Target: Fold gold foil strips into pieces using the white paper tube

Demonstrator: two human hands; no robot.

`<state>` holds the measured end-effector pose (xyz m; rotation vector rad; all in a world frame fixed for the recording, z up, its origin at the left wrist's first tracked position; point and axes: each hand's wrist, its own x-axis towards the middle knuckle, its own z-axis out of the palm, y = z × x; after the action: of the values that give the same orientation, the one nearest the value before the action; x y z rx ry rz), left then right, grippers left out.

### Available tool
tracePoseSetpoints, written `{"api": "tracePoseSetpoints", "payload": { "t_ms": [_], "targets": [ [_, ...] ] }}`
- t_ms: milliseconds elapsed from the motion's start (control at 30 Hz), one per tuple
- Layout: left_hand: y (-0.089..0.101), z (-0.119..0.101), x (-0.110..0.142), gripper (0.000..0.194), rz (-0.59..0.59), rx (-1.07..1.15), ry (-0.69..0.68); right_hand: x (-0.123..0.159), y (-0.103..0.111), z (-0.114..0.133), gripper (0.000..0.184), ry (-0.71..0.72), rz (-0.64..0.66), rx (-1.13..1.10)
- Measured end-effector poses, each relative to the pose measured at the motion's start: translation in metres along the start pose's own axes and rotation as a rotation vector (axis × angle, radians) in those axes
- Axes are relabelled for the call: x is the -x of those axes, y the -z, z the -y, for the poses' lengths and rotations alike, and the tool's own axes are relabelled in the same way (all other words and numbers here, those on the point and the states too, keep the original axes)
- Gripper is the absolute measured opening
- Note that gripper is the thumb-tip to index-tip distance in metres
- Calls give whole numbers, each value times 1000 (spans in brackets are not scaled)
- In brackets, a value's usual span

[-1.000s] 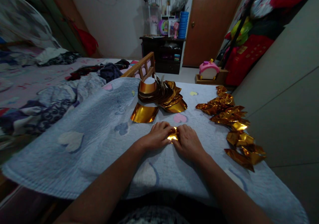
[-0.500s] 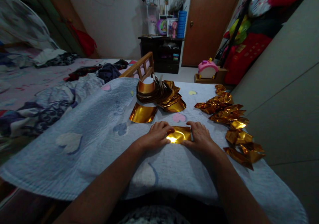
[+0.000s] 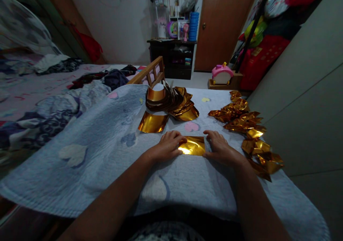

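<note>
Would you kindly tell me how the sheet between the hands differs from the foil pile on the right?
The sheet is one smooth rectangle; the pile is many angular pieces. The sheet lies between the left hand and right hand; the pile lies right of both. Both are shiny gold.

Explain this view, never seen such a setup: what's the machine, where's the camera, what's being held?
There's no machine: these are a person's two bare hands, seen from a camera worn on the head, looking forward and down. The surface is covered by a pale blue blanket with heart shapes. The left hand rests on the left end of a shiny gold sheet. The right hand, thumb and fingers apart, is at its right end; whether it touches is hard to tell. Beyond them lies a pile of curved gold sheets; to the right, crinkled gold pieces.
</note>
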<state>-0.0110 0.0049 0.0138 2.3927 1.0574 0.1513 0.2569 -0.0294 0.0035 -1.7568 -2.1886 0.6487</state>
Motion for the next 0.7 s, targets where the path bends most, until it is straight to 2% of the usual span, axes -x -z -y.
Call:
{"api": "tracePoseSetpoints", "payload": {
  "t_ms": [100, 200, 233, 300, 400, 533, 633, 700],
  "targets": [
    [-1, 1, 0, 41, -13, -5, 1, 1, 5, 0, 63, 51, -45, -101],
    [-1, 1, 1, 41, -32, -3, -8, 0, 6, 8, 43, 134, -132, -162],
    [-1, 1, 1, 40, -39, 1, -11, -1, 5, 12, 35, 183, -130, -164],
    [-2, 1, 1, 38, -63, 12, -13, -3, 2, 22, 18, 255, -45, -162],
    [-4, 2, 0, 32, -121, 25, -24, -4, -4, 32, 14, 296, 51, -102],
    [-7, 1, -2, 22, -188, 38, -98, -5, -11, 33, 10, 270, 52, -65],
    [-7, 0, -3, 18, -155, 48, -151, -7, -13, 29, 6, 268, 45, -69],
    [-6, -1, -4, 22, -116, 49, -168, -7, -14, 28, 4, 284, 37, -68]
  ]
}}
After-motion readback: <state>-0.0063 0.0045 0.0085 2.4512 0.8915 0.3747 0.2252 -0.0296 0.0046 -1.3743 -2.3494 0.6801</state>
